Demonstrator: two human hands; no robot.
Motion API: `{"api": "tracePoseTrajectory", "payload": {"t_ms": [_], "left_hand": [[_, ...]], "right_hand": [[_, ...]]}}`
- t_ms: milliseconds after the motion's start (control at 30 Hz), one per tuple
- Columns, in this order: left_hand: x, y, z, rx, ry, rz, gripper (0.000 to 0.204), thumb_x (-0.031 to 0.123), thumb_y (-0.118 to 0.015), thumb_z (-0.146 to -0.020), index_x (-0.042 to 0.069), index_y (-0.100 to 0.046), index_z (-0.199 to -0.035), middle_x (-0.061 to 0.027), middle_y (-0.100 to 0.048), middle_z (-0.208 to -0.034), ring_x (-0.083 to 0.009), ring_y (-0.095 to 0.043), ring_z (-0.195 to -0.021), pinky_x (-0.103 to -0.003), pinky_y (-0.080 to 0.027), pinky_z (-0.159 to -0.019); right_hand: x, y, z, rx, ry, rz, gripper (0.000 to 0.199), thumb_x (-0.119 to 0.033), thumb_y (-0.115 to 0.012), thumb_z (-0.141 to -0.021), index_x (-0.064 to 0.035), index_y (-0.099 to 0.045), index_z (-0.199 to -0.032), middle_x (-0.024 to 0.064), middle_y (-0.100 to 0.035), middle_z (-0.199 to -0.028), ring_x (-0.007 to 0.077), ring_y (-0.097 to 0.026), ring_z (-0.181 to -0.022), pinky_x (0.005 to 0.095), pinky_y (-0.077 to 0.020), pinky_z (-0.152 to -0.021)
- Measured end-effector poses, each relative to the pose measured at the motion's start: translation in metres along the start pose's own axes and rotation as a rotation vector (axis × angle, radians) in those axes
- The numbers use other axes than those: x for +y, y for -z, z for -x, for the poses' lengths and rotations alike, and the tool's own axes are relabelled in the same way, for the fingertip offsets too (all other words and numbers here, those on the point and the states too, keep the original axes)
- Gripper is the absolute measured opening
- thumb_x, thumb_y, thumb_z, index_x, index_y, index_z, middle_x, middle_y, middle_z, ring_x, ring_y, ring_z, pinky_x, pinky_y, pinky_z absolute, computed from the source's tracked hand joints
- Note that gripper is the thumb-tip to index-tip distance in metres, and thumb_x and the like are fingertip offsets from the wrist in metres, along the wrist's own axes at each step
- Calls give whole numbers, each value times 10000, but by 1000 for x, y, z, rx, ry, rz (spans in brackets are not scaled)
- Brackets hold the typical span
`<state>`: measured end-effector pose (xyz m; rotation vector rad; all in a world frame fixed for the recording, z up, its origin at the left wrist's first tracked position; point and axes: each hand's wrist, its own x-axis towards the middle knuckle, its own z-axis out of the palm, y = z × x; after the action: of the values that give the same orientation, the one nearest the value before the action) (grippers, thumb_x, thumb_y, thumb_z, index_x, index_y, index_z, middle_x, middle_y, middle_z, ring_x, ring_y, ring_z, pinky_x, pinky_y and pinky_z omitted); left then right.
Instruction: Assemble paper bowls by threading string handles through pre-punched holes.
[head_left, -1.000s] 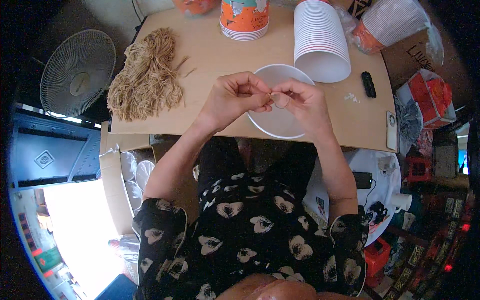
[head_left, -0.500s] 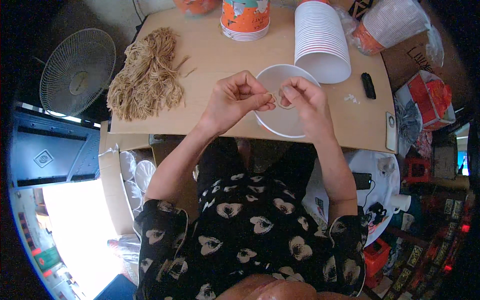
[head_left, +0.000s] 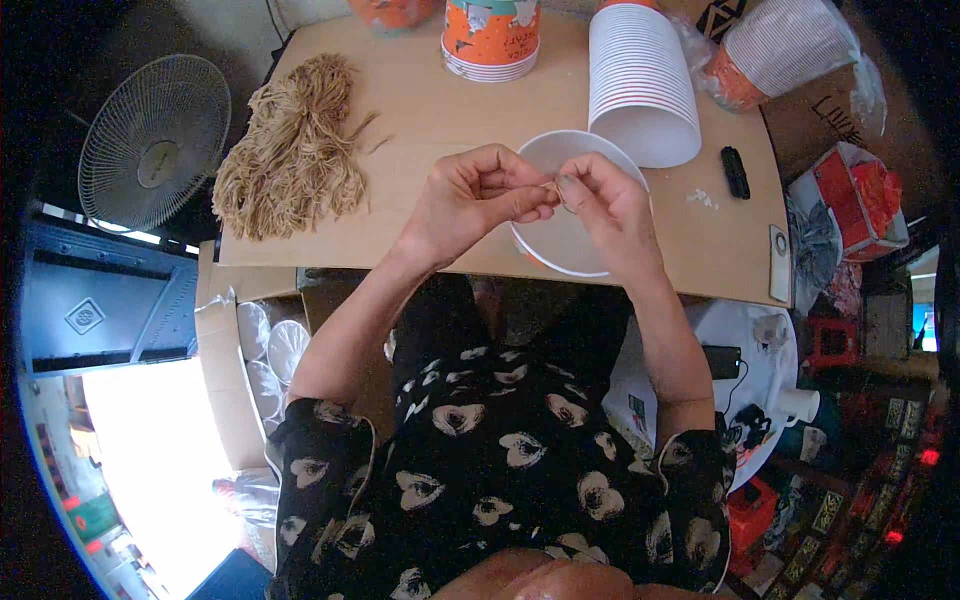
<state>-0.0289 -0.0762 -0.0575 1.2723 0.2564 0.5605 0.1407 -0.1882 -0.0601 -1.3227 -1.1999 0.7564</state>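
Over a white-lined paper bucket [head_left: 560, 245] at the table's front edge, both hands meet, their fingertips pinched together. Between them shows a short bit of thin tan cord [head_left: 552, 186], mostly hidden by the fingers. My left hand [head_left: 470, 200] grips it between thumb and fingers. My right hand [head_left: 615, 210] pinches it from the other side, thumb on top. To the left lies a large bundle of tan twisted cords [head_left: 295, 150], with a few strands straying right.
A long stack of nested paper buckets [head_left: 645, 85] lies behind the right hand. An orange printed bucket stack [head_left: 490, 40] stands at the back. A black object [head_left: 735, 172], white scraps [head_left: 702, 198] and a pale flat object [head_left: 780, 262] are on the right. A fan [head_left: 155, 145] stands left.
The fingertips have drawn closer together, with the right hand shifting slightly left and the left fingers slightly right. The loop of cord visible between them has become smaller.
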Motion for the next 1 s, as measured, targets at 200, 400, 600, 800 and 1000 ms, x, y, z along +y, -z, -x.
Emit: {"api": "tracePoseTrajectory", "payload": {"t_ms": [200, 400, 600, 800, 1000], "left_hand": [[8, -1, 4, -4, 37, -23, 350, -44, -616, -916, -30, -537, -1256, -161, -718, -1012, -190, -714, -884, -295, -599, -807], [12, -1, 6, 0, 55, -59, 413, -62, -601, -901, -19, -512, -1303, -171, -717, -1034, -190, -714, -880, -301, -600, -805], [13, -2, 5, -8, 94, -121, 397, -52, -601, -881, -51, -553, -1276, -151, -717, -1016, -156, -700, -833, -292, -596, -792], [15, -2, 3, -43, 113, -144, 374, -30, -626, -894, -31, -594, -1267, -135, -705, -1023, -148, -679, -825, -276, -571, -762], [20, -11, 0, -62, 67, -333, 168, 54, -706, -895, -10, -725, -1049, -43, -717, -875, -73, -648, -738, -224, -548, -664]], "right_hand": [[-10, 0, 2, -32, -83, -21, 112, -124, -536, -1007, -14, -553, -991, 7, -568, -779, 67, -531, -691, 224, -441, -627], [-12, 0, 2, 3, -17, -23, 149, -151, -535, -1015, -8, -553, -977, -7, -542, -757, 64, -504, -668, 222, -431, -619], [-13, 3, 2, 22, -17, -35, 145, -138, -559, -1001, 6, -570, -990, -4, -554, -752, 60, -520, -677, 223, -439, -620], [-19, 12, 1, 25, 25, 37, 92, -78, -600, -959, 13, -607, -963, -12, -577, -742, 45, -524, -661, 215, -435, -595], [-34, 33, 14, -112, -67, 273, 136, -93, -699, -900, 16, -642, -959, -26, -607, -783, 16, -526, -698, 198, -438, -605]]}}
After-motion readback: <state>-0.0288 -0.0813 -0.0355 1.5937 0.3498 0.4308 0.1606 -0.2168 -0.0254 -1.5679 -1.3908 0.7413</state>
